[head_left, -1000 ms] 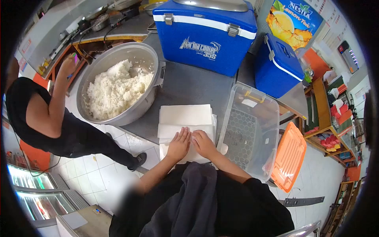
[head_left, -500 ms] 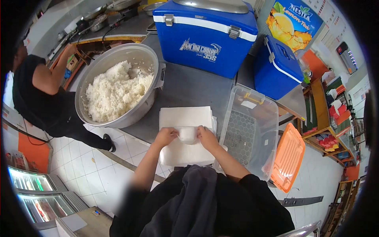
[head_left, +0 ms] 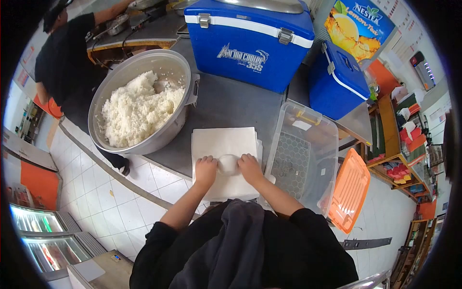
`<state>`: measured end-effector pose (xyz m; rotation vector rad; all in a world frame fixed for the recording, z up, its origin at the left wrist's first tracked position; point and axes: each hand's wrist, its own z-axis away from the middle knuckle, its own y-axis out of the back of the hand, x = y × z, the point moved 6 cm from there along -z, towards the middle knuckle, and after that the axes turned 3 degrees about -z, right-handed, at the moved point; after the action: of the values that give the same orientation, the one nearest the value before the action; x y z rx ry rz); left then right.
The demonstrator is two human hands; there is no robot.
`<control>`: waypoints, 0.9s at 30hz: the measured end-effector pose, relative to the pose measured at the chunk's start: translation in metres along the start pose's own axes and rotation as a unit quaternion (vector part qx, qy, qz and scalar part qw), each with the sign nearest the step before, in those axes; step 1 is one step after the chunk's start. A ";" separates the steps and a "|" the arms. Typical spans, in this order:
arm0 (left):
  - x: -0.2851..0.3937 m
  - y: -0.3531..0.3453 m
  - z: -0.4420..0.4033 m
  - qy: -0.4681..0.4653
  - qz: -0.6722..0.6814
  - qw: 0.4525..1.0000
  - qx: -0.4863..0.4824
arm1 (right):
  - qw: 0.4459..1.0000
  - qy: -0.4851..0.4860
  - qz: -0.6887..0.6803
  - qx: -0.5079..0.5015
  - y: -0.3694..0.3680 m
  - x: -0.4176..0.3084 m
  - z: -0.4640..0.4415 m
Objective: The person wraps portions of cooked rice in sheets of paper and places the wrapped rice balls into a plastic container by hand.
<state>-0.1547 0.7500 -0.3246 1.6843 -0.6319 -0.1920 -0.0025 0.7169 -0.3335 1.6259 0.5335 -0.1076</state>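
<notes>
A small, rounded white bowl-like thing (head_left: pixel 228 164) rests on a stack of white paper sheets (head_left: pixel 224 137); whether it is a bowl or a wrapped bundle I cannot tell. My left hand (head_left: pixel 206 171) presses against its left side, fingers curled down. On its right side, my right hand (head_left: pixel 250 169) mirrors this, also closed. The fingertips of both hands are partly hidden, and they seem to grip its edges against the paper. Left of the stack stands a big metal pot (head_left: pixel 179 118) holding a heap of cooked white rice (head_left: pixel 137 111).
A large blue cooler (head_left: pixel 240 53) and a smaller blue cooler (head_left: pixel 339 79) stand behind the grey table (head_left: pixel 226 103). To the right are a clear plastic bin (head_left: pixel 301 149) and an orange lid (head_left: pixel 350 190). A person in black (head_left: pixel 72 58) reaches toward the stove at far left.
The bowl-like thing, tipped between my hands before, now sits dome-up on the paper. My hands have turned knuckles-up. The other person has moved farther back, reaching toward the stove.
</notes>
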 end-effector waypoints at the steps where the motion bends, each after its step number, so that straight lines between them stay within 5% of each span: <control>1: 0.002 -0.003 0.006 -0.002 0.000 1.000 -0.002 | 1.000 -0.002 -0.001 0.000 -0.007 -0.004 0.006; 3: 0.004 0.004 0.015 0.011 0.046 0.993 0.113 | 0.993 -0.013 -0.007 0.115 -0.003 -0.010 0.013; 7: -0.001 0.000 0.025 0.044 0.146 0.975 0.162 | 0.993 -0.050 -0.088 0.058 -0.011 0.000 0.014; 9: 0.002 0.006 0.027 0.066 0.214 0.957 0.186 | 0.946 -0.067 -0.302 0.098 -0.010 0.007 0.016; 10: 0.008 0.010 0.024 0.064 0.216 0.957 0.185 | 0.946 -0.070 -0.301 0.099 -0.008 0.008 0.018; 11: 0.015 0.016 0.027 0.052 0.219 0.952 0.206 | 0.820 -0.192 -0.531 0.089 -0.020 0.019 0.028; 12: 0.024 0.029 0.028 0.042 0.221 0.947 0.227 | 0.625 -0.299 -0.718 0.074 -0.031 0.016 0.038; 17: 0.068 0.069 0.009 -0.089 0.217 0.939 0.252 | 0.581 -0.295 -0.732 0.199 0.032 -0.015 0.043; 19: 0.086 0.077 0.006 -0.103 0.243 0.929 0.257 | 0.320 -0.273 -0.897 0.140 0.038 -0.023 0.044; 20: 0.094 0.078 0.006 -0.074 0.282 0.926 0.239 | 0.318 -0.274 -0.896 0.145 0.044 -0.024 0.048; 22: 0.104 0.072 0.008 -0.067 0.316 0.922 0.215 | 0.226 -0.216 -0.944 0.107 0.055 -0.032 0.054; 26: 0.125 0.067 0.011 -0.052 0.440 0.886 0.135 | 0.236 -0.200 -0.947 0.083 0.061 -0.005 0.075; 27: 0.134 0.063 0.010 -0.089 0.426 0.897 0.075 | 0.302 -0.212 -0.925 0.091 0.054 0.019 0.086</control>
<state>-0.0663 0.6686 -0.2380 1.3934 -1.4906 0.3466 0.0560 0.6376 -0.3032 0.1403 1.7087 -2.2945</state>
